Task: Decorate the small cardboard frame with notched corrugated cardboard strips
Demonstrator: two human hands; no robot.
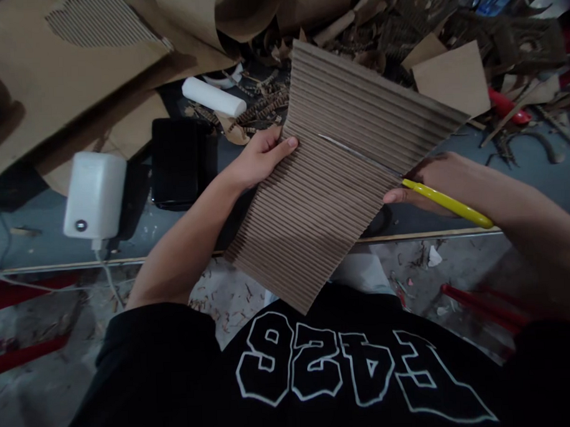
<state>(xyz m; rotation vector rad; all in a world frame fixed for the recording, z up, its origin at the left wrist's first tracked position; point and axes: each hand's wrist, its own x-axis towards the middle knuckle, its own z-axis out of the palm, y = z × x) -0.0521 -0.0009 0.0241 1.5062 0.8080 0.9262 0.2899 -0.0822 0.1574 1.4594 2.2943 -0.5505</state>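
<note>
My left hand [267, 155] grips the left edge of a brown corrugated cardboard sheet [319, 203], thumb on the ribbed face and fingers out of sight beneath. On the sheet's right side, my right hand [433, 177] is closed on a pair of scissors [446, 203] with a yellow handle. One thin blade lies over the ribbed face, pointing left toward my left hand; the other blade is hidden under the sheet. A cut line runs along the blade, and the far part of the sheet flares out wide. The sheet is held above the table's front edge.
A white power bank [95, 195] with a cable and a black box-like object [175, 162] stand at left. Behind lie a white roll [214, 96], cardboard scraps [451, 77] and a red-handled object [509, 106]. Large brown sheets [75, 90] cover the far left of the table [540, 179].
</note>
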